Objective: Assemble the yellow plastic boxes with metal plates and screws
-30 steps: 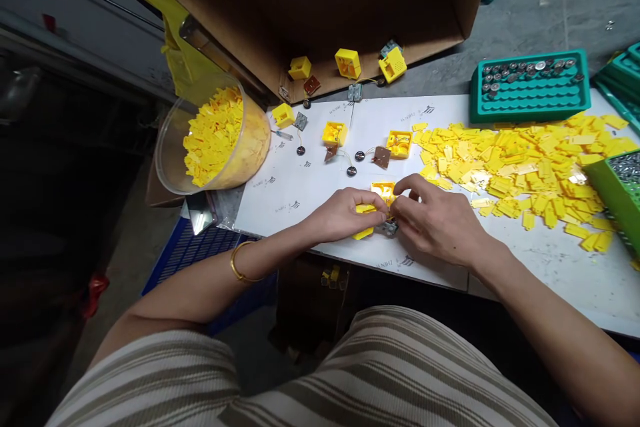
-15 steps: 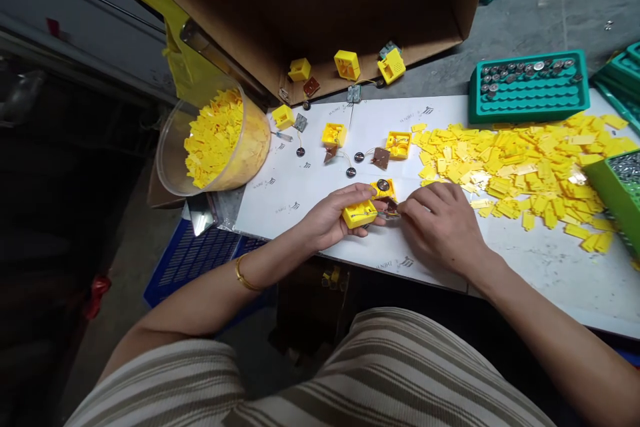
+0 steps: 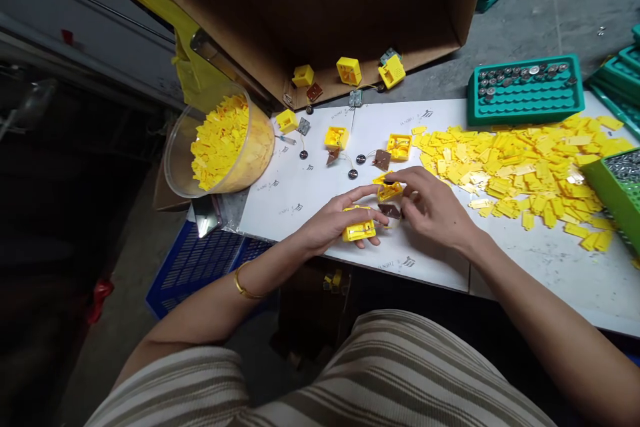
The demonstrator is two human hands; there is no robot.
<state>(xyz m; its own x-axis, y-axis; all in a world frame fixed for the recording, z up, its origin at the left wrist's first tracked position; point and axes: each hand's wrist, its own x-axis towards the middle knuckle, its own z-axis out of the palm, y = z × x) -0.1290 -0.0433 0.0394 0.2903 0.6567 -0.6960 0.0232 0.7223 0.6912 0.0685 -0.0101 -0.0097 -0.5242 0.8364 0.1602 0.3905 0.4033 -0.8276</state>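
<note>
My left hand (image 3: 333,221) grips a small yellow housing (image 3: 360,231) with its open side facing up and thin wires inside. Just beyond it, a second yellow housing (image 3: 389,192) sits on the white board, and the fingertips of my right hand (image 3: 425,203) are on its top; what they pinch there is too small to make out. Between the hands lies a brown circuit board (image 3: 389,211). Farther back are two more open housings (image 3: 337,138) (image 3: 399,146), wired to brown boards (image 3: 382,160) and round black discs (image 3: 353,174).
A clear tub (image 3: 260,147) of yellow pieces stands at left. Loose yellow pieces (image 3: 510,173) cover the right side, below a teal tray (image 3: 525,113) of round metal parts. A green bin (image 3: 617,203) is far right. Behind stands a cardboard box (image 3: 425,70) with several housings at its edge.
My right hand has moved from the brown board up to the second housing, and the black disc on top no longer shows. My left hand has lowered slightly with its housing.
</note>
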